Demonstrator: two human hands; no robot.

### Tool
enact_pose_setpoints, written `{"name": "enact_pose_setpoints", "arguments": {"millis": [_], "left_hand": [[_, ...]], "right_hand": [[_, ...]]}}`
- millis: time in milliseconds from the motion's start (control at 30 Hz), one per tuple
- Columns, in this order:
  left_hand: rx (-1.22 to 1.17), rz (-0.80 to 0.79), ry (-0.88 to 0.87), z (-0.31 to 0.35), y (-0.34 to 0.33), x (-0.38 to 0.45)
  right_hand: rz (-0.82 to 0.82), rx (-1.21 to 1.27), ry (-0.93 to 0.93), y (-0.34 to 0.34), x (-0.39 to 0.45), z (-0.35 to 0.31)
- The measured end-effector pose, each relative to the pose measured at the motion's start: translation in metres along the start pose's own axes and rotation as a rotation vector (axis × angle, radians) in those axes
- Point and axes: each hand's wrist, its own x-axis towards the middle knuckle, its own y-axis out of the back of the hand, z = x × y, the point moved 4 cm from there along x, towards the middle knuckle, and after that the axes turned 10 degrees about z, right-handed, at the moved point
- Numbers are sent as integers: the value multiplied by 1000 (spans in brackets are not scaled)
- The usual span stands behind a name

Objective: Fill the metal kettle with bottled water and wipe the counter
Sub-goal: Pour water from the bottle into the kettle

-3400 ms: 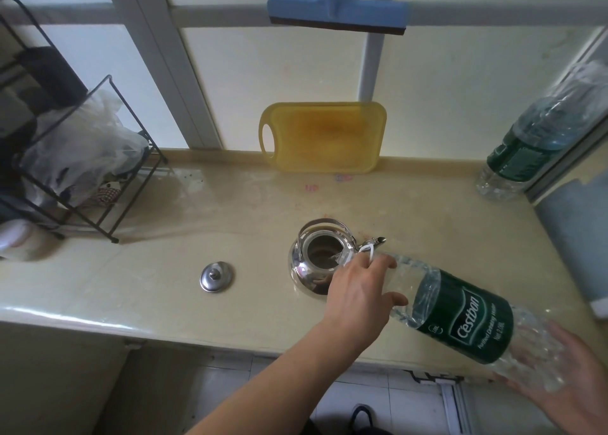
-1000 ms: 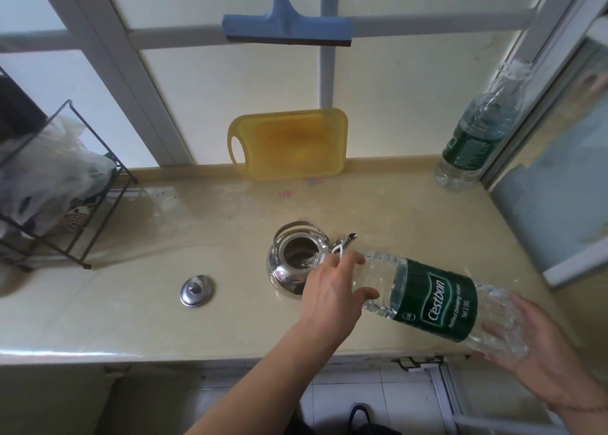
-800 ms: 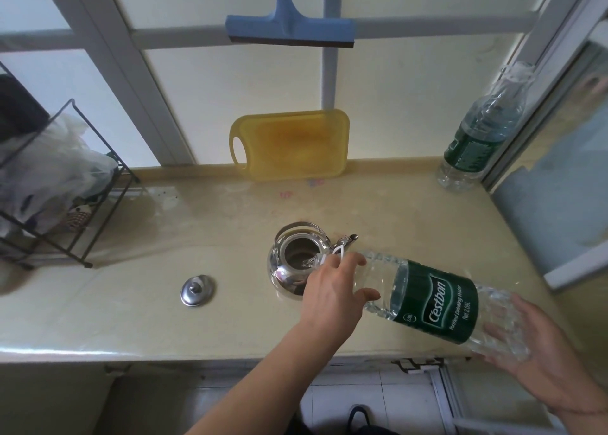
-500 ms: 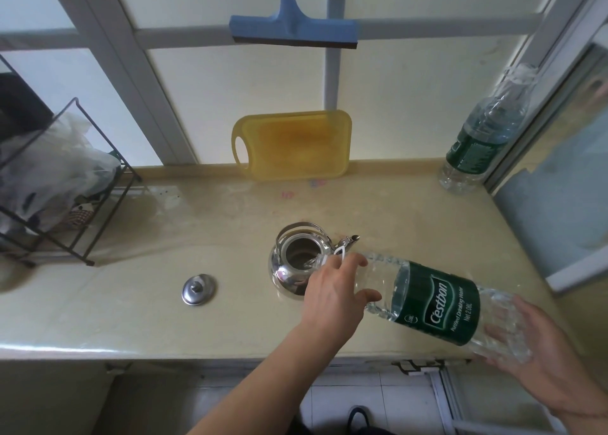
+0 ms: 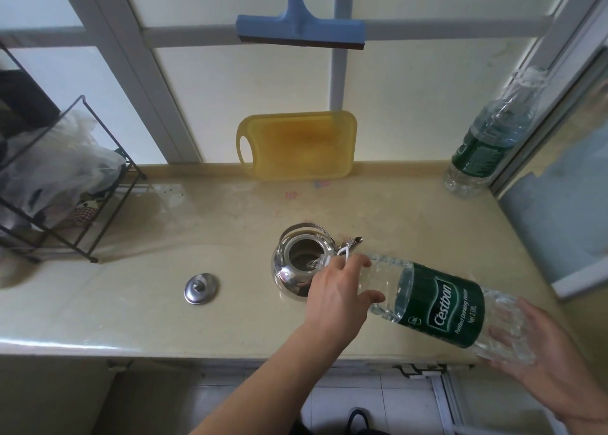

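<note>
A shiny metal kettle (image 5: 297, 270) stands open on the beige counter (image 5: 131, 289), its handle folded back. Its round lid (image 5: 201, 287) lies to the left. A large clear water bottle (image 5: 441, 303) with a green label is tipped nearly flat, its mouth over the kettle's opening, and water runs in. My left hand (image 5: 339, 293) grips the bottle's neck. My right hand (image 5: 539, 345) cups the bottle's base from below, its fingers spread flat.
A second green-labelled bottle (image 5: 490, 138) leans in the back right corner. A yellow cutting board (image 5: 296, 145) rests against the window, with a blue squeegee (image 5: 301, 28) above. A black wire rack (image 5: 56, 178) with plastic bags stands at the left.
The bottle stays tipped over the kettle and both hands keep their hold. The view has shifted slightly to the right since the oldest frame.
</note>
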Motion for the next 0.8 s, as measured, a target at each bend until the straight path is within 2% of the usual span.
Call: {"name": "enact_pose_setpoints", "arguments": {"millis": [233,633,800], "left_hand": [[-1,4,-3,0,-2,2],[21,0,11,-1,-1,4],[25,4,13,-1,0,5]], "right_hand": [[13,-20,16,2,5,1],[-113,-35,-18,-4,11,-4],[-91,-72,11,-4,13,-4]]}}
